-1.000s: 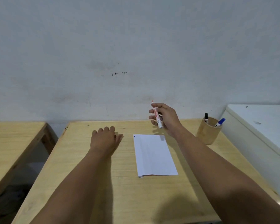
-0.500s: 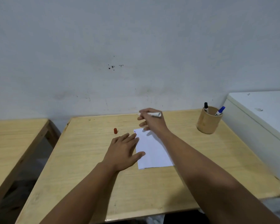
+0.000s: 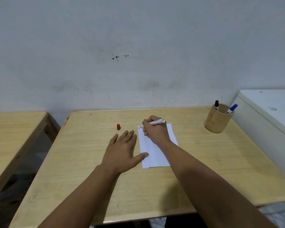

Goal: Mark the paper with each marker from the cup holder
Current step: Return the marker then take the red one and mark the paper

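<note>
A white sheet of paper (image 3: 156, 153) lies in the middle of the wooden table (image 3: 204, 170). My right hand (image 3: 155, 131) grips an uncapped white marker (image 3: 157, 122) with red print, its tip down at the paper's top left corner beside a small blue mark (image 3: 139, 128). My left hand (image 3: 122, 150) lies flat and open on the table, its thumb resting on the paper's left edge. The red cap (image 3: 118, 127) stands on the table left of the paper. A wooden cup holder (image 3: 218, 119) at the back right holds a black marker (image 3: 216, 104) and a blue marker (image 3: 232, 108).
A grey wall (image 3: 138, 55) runs behind the table. A white cabinet (image 3: 270, 116) stands against the table's right side. A second wooden table (image 3: 11, 137) sits to the left across a gap.
My right hand has come down from above the table and set the marker's tip on the paper's top left corner. My left hand slid from the cap to the paper's left edge.
</note>
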Tool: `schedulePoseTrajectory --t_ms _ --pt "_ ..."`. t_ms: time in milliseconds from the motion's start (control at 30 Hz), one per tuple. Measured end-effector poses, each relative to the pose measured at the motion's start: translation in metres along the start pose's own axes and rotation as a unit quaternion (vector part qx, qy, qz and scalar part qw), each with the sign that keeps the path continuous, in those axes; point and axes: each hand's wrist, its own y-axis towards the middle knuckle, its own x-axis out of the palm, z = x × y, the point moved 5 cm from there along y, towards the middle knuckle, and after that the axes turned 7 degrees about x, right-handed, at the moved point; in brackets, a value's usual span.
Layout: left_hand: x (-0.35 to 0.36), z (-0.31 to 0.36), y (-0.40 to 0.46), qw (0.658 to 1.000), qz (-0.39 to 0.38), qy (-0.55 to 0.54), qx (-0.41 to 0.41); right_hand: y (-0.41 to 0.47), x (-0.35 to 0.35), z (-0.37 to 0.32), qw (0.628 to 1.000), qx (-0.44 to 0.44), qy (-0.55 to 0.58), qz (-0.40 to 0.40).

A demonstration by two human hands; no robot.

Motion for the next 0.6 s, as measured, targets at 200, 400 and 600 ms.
schedulePoseTrajectory --t_ms 200,400,600 --pt "-0.0005 -0.0008 0.0011 1.000 0.006 -0.018 -0.007 0.0019 0.0001 0.0023 1.000 -0.011 -0.023 0.003" --pt "-0.0005 -0.0019 0.0011 1.000 0.015 -0.022 -0.005 0.0044 0.0017 0.0035 0.999 -0.015 -0.028 0.009" --pt "-0.0016 -0.0008 0.0002 1.000 0.016 -0.024 -0.009 0.0054 0.0023 0.0029 1.000 0.002 -0.021 -0.003"
